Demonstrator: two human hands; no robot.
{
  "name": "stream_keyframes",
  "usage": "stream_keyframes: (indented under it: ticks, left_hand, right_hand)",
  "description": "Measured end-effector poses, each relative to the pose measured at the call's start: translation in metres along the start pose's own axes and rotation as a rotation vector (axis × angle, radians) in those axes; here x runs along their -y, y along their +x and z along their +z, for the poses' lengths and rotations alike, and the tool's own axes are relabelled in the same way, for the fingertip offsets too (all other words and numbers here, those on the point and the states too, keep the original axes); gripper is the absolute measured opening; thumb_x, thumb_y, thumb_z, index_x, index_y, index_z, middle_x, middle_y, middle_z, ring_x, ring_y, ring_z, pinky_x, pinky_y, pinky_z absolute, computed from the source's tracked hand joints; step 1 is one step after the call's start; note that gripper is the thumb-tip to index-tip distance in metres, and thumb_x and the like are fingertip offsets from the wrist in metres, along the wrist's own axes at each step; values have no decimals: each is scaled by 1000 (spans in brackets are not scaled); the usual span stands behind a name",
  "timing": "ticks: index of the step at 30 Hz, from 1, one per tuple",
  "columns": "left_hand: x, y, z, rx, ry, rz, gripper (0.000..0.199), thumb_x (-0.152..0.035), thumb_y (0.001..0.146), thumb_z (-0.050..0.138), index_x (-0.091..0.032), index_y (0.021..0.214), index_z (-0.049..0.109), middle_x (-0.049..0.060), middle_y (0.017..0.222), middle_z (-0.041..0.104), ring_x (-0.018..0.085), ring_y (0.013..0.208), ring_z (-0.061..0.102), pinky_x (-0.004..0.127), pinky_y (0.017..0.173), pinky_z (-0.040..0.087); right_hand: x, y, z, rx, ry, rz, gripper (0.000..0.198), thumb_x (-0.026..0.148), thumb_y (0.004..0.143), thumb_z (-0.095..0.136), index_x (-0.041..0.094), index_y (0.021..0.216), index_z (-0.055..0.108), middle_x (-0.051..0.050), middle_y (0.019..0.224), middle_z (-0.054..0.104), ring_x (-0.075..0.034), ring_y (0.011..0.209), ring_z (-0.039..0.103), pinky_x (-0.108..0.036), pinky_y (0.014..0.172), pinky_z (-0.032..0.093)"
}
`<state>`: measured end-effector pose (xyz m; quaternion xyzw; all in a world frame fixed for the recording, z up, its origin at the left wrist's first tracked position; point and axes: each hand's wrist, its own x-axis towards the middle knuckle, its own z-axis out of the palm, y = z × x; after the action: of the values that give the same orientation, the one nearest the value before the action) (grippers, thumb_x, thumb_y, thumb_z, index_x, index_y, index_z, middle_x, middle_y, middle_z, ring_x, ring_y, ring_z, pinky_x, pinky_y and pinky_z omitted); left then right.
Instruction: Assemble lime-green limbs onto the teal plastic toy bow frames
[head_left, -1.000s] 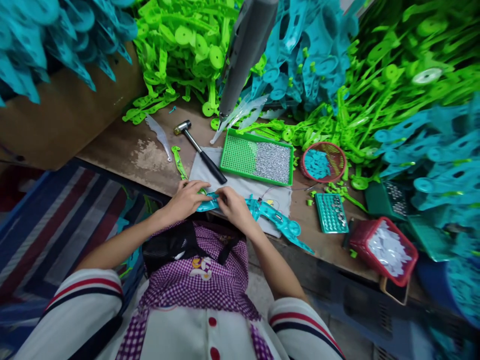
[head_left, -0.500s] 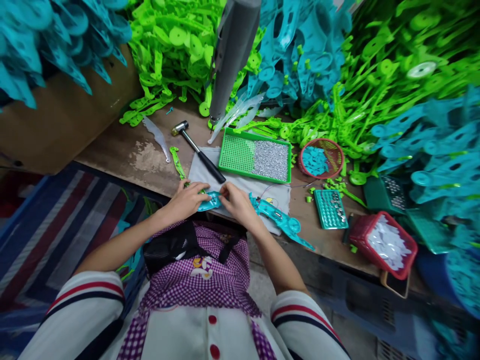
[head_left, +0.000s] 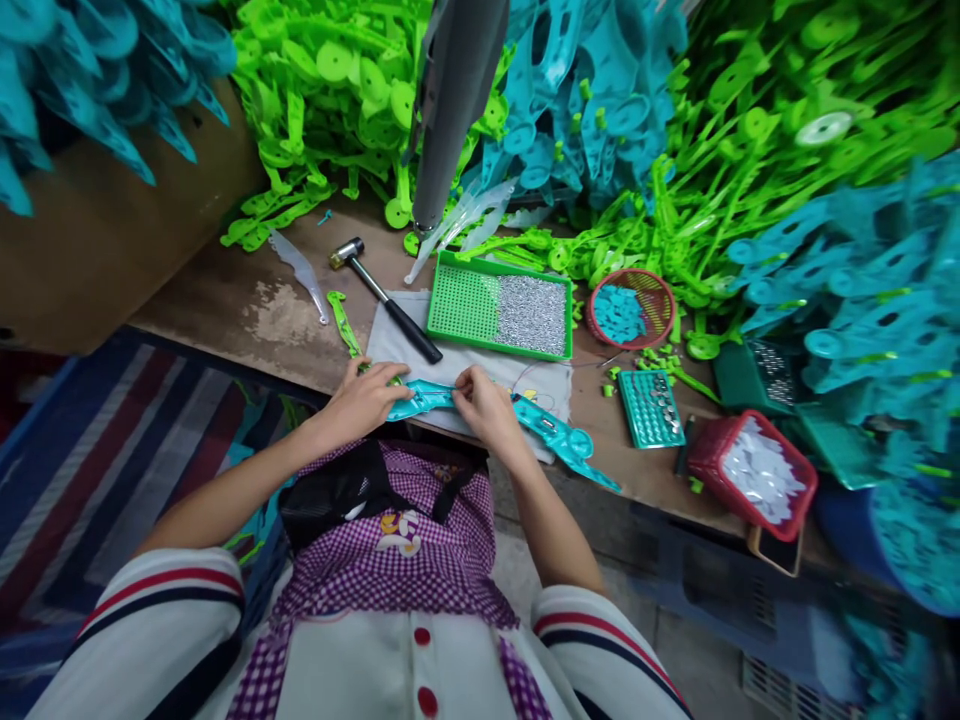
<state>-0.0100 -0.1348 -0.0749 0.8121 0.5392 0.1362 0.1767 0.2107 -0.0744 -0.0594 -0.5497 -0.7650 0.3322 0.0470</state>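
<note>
A long turquoise plastic part, hollow on its upper face, lies along the table's front edge, partly on a grey cloth. My left hand grips its left end, fingers bent over it. Above the part's middle, my right hand is closed in a pinch; whatever its fingertips hold is too small or hidden to name. Just beyond my left fingers, a lime-green plastic part rests on the wood. The hammer lies behind my hands, its black handle on the cloth.
A green tray holds many small metal pieces. Right of it stand a red basket of turquoise bits, a teal tray and a red tub of white pieces. Green and turquoise parts are heaped behind. A grey post rises at the back.
My right hand has lifted slightly and shifted a little right along the turquoise part, uncovering more of its middle. My left hand keeps its hold. The whole view has shifted slightly.
</note>
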Motion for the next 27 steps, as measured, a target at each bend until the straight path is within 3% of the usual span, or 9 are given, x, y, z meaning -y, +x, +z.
stream_keyframes:
  ticks: [5,8,14,18,20,22,24,27]
  left_hand:
    - [-1,0,-1,12,-9,-13,32,-11,92,49,-28,104,73,7,132,64,26,117,59,50,104,31]
    - [-2,0,0,9,0,-24,32,-11,92,50,-28,105,73,8,134,63,27,119,58,51,105,31]
    - [-3,3,1,-10,-14,0,29,-13,92,50,-27,103,74,10,135,61,27,124,54,51,104,34]
    - [-2,-4,-6,-19,-86,8,31,-12,93,47,-24,105,73,11,139,57,27,127,52,50,105,37]
    - [4,-4,-17,-106,-138,-14,31,-15,94,46,-24,108,72,11,140,56,26,127,52,47,105,39]
    - [16,9,-32,-234,-186,-60,30,-18,95,46,-23,109,71,10,133,60,23,122,56,43,103,43]
    - [31,40,-48,-304,-201,-126,28,-19,94,46,-21,109,70,8,118,66,21,111,61,40,100,45]
    - [50,106,-60,-175,-100,-333,26,-25,89,58,-16,111,68,10,107,69,24,105,63,39,96,46]
  right_hand:
    - [21,6,-16,169,-329,14,17,17,88,47,21,99,59,-7,99,71,-21,81,61,-29,65,34]
    - [21,-3,-13,142,-369,-14,23,18,93,41,21,106,59,-8,107,69,-21,82,61,-30,67,36]
    - [2,-30,13,-180,-372,-258,30,13,96,38,18,113,61,-14,116,64,-25,106,57,-39,91,40]
    - [1,-30,20,-376,-184,-448,23,19,97,44,20,108,64,-12,111,65,-23,103,60,-37,87,45]
    - [3,-30,18,-447,-64,-505,20,19,96,47,20,104,65,-10,105,66,-21,98,62,-35,84,47]
    - [7,-32,15,-509,68,-497,17,18,95,49,21,102,65,-7,99,67,-19,93,64,-33,81,50]
    - [13,-31,13,-535,184,-471,16,17,95,51,22,101,65,-6,95,67,-18,90,65,-32,80,51]
    - [20,-25,13,-492,226,-511,17,18,95,50,22,100,66,-6,97,68,-18,92,66,-33,81,53]
